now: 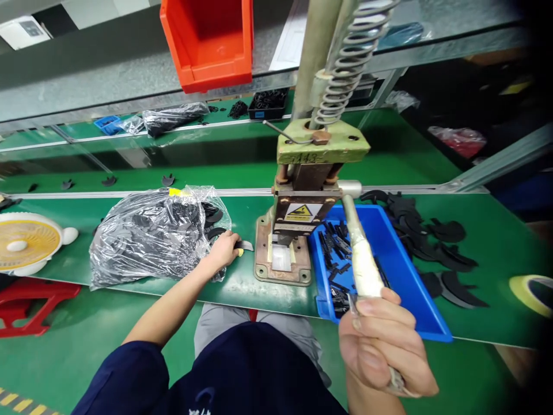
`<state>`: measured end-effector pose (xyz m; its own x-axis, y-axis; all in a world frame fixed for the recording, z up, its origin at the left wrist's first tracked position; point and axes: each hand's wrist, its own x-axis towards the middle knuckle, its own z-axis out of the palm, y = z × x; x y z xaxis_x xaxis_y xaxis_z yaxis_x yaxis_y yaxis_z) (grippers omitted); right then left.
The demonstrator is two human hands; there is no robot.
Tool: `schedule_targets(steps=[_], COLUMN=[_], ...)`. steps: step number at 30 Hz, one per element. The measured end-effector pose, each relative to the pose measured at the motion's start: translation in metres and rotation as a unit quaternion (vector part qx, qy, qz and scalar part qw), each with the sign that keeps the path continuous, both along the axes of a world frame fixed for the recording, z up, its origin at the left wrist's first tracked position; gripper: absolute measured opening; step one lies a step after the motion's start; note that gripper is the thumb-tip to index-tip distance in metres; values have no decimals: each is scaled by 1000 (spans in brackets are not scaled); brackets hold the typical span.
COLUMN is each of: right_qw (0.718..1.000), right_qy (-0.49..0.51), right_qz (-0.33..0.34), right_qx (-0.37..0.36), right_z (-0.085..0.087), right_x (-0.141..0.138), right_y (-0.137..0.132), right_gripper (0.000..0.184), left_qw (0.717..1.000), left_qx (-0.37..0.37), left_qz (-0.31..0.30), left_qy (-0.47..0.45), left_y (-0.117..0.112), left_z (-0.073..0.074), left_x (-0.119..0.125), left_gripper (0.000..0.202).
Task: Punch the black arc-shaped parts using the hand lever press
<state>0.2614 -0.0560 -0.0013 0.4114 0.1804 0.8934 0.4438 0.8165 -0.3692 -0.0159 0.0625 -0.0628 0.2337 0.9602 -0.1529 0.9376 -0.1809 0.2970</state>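
My right hand [382,340] is wrapped around the tape-covered lever handle [365,265] of a manual press [302,213]. The lever slants down toward me from the press's right side. My left hand [224,249] is closed on a curved dark plastic piece [245,245], whose tip points toward the press base [261,253]. Something yellow shows at a fingertip. Beside that hand, a clear plastic bag [147,242] full of dark parts lies with its mouth toward the press. Under the press head, a pale block [281,258] sits on the base.
Right of the press, a blue bin [404,276] holds small black pieces. Curved black parts [449,256] are heaped beyond it, near a tape roll [533,294]. A fan [26,242] stands at far left. An orange bin [207,46] sits on the shelf above.
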Motion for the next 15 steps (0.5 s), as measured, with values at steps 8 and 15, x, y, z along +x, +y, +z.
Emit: schedule_targets(steps=[8,15], right_qw=[1000,996], right_qy=[11,-53], right_qz=[-5,37], right_qx=[5,-53], right_z=[-5,-9], right_x=[-1,12], right_y=[0,-11], right_gripper=[34,22], left_qw=[874,790], left_qx=[-114,-181], left_qz=[145,175], left_qy=[-450,-559], left_y=[6,12], left_z=[12,7], left_x=[30,76], left_gripper=[33,45])
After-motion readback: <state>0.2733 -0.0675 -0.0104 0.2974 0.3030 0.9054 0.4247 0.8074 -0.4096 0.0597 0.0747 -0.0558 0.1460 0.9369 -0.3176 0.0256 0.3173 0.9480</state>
